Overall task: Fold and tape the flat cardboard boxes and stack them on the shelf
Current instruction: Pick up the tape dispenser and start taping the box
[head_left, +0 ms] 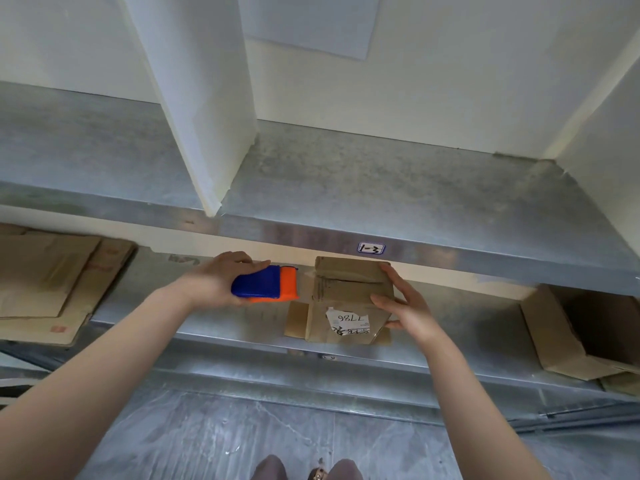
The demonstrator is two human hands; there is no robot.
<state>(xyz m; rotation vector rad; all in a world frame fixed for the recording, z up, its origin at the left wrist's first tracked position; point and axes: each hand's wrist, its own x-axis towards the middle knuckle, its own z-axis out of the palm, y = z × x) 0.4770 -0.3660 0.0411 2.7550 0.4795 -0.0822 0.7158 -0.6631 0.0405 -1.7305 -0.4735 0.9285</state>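
Head view, looking down at two metal shelves: my left grip (214, 282) is closed around a blue and orange tape dispenser (265, 284), fingers curled over its far side. The orange end points right, just beside the box (346, 296). The two look very close, but I cannot tell whether they touch.

My right grip (405, 306) holds the box by its right side. The thumb lies on the upper panel, one finger reaches along the far right corner, and the other fingers curl under the near right edge.

The box is small, brown and only partly folded. A flap sticks out at its near left, and the far flaps meet in a seam on top. A torn white label (348, 322) with handwritten digits is stuck to the near part of the panel facing me. The box is over the lower shelf (214, 323), close to that shelf's near edge and right of centre between my arms. I cannot tell whether it rests on the metal or hangs in my grip.

The upper shelf (381, 188) runs across the scene above the box. A white divider (207, 98) stands on it to the left, and a small tag (371, 248) is on its front lip, just above the box.

Flat cardboard (52, 282) lies stacked on the lower shelf at far left. An open box (571, 334) sits at far right, tilted. The grey floor (242, 427) is nearest me.
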